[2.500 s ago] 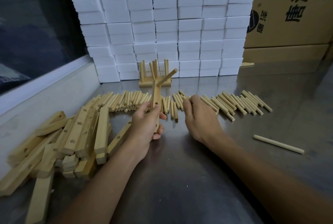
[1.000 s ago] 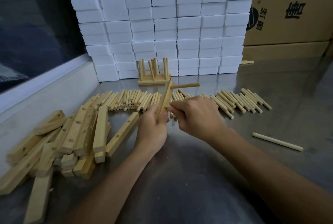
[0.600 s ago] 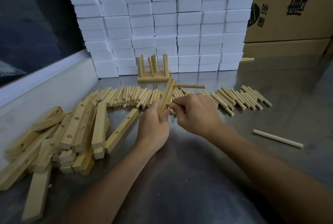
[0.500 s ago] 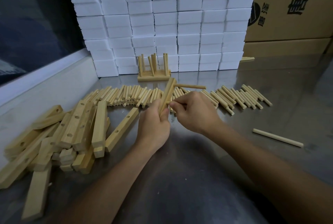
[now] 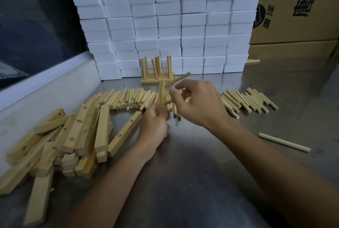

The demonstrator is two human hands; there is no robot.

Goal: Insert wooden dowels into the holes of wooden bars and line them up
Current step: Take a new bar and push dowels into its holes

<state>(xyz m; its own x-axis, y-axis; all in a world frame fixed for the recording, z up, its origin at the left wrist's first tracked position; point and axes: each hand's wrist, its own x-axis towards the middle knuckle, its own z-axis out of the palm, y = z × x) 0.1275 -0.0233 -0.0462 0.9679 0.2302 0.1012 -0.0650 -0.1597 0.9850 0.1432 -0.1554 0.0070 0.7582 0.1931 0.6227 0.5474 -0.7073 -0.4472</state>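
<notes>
- Steel table [image 5: 211, 172] carries everything, its surface dull grey and reflective.
- White blocks [image 5: 168, 20] form a wall at 12 o'clock, with cardboard boxes [image 5: 297, 11] at 2 o'clock.
- Loose bars [image 5: 73, 136], pale wood with round holes along their faces, lie heaped at 9 o'clock, long axes mostly running from 7 toward 1 o'clock.
- Loose dowels [image 5: 128, 97], thin pale rods, lie side by side in a row across the middle of the table, hidden in part behind the hands; those right of the hands [image 5: 247, 100] point roughly 11 to 5 o'clock.
- Finished bar [image 5: 156, 80] lies flat at 12 o'clock against the blocks, its dowels standing upward.
- Right hand [image 5: 198, 103] hovers just right of the held bar, fingers loosely curled and blurred; whether it grips anything, I cannot tell.
- Left hand [image 5: 156, 125] grips the lower end of the held bar [image 5: 162, 94], which stands nearly upright, long axis 6 to 12 o'clock.
- Upper dowel [image 5: 178, 79] sticks out of that bar's top toward 2 o'clock; a shorter stub [image 5: 167, 102] projects lower down toward the right hand.
- Single dowel [image 5: 284, 142] lies apart at 4 o'clock, pointing 10 to 4.
</notes>
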